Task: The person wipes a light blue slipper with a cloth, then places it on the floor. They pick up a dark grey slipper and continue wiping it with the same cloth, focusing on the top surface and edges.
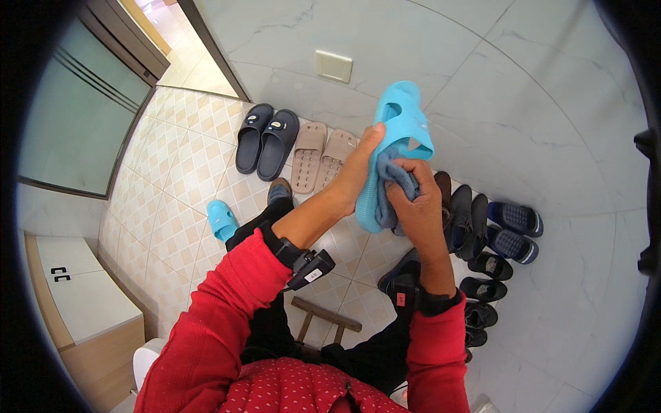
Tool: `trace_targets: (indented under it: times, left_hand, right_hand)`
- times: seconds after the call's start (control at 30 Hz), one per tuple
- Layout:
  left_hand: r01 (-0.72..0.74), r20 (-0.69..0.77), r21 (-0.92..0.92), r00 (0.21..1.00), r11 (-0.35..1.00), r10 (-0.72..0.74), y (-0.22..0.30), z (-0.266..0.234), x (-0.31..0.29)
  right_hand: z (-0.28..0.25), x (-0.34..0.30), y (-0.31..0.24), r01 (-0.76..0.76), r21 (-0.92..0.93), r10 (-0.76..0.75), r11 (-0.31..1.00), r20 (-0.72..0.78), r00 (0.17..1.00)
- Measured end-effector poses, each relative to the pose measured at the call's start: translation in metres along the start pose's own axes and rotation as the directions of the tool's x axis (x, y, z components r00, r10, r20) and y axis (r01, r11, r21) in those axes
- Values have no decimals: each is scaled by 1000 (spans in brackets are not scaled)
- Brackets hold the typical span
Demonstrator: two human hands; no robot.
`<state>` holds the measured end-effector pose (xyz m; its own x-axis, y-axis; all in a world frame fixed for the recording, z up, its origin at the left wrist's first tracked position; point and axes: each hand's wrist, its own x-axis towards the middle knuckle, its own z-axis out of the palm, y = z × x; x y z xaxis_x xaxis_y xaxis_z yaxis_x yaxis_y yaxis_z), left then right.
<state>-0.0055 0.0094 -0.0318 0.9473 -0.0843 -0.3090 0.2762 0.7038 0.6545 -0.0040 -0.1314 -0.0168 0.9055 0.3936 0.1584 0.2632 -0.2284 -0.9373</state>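
One blue slipper [406,103] is held aloft above the floor, its strapped toe end pointing away from the person and its heel nearest the lap. At its left edge, the left hand [358,164] grips it, thumb against the side and the other fingers largely hidden. From the right, the right hand [418,199] clutches a bunched gray-blue cloth [394,172] against the footbed, just behind the strap. Both wrists carry black devices below red sleeves [234,275].

At lower left stands a cabinet [86,282], its white doors closed and its contents hidden.

Below, on a floor [169,148] of checkered beige tiles, a second blue slipper [222,220] lies beside the person's black-trousered left leg. Along the wall sit a dark pair of slippers [279,141] and, just beside it, a beige pair [310,158], partly covered by the left forearm. To the right, dark shoes [471,220] line the wall, with navy slippers [513,244] near them. Between the person's legs shows a wooden frame [327,313].

Marbled tiles clad the wall [523,131], which bears a pale plate [334,66]. A frosted-glass door [76,117] and an open doorway [196,58] occupy the upper left.
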Motion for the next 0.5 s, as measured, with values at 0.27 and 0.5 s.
trace_targets:
  times: [0.27, 0.5]
  left_hand:
    - [38, 29, 19, 999, 999, -39, 6, 3, -6]
    - [-16, 114, 209, 993, 978, -8, -4, -1, -1]
  right_hand:
    - [-20, -1, -7, -182, 282, 181, 942, 32, 983]
    - [5, 2, 4, -25, -64, 15, 998, -152, 988]
